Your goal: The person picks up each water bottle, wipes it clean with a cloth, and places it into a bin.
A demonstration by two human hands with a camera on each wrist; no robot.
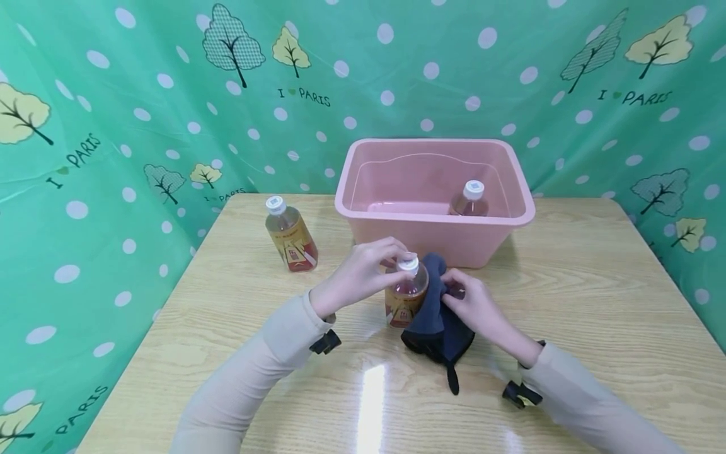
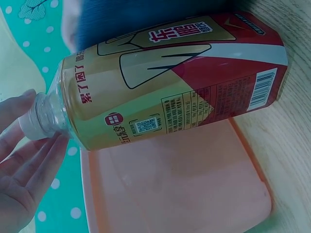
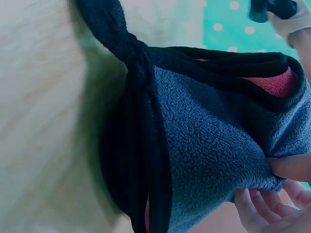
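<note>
In the head view my left hand (image 1: 371, 268) pinches the white cap of a drink bottle (image 1: 401, 309) that stands upright on the table. Its yellow and red label (image 2: 160, 92) fills much of the left wrist view. My right hand (image 1: 475, 306) grips a dark blue cloth (image 1: 432, 312) with thumb and fingers, right beside the bottle. Black edging and a hanging loop (image 1: 452, 379) trim the cloth. Up close in the right wrist view, the fuzzy towel fabric (image 3: 209, 136) is folded, with pink showing inside its opening.
A pink bin (image 1: 420, 236) stands just behind both hands, with another capped bottle (image 1: 469, 205) inside at the right. A third bottle (image 1: 293, 243) stands at the back left of the wooden table (image 1: 595, 302). Behind hangs a green dotted curtain (image 1: 386, 82).
</note>
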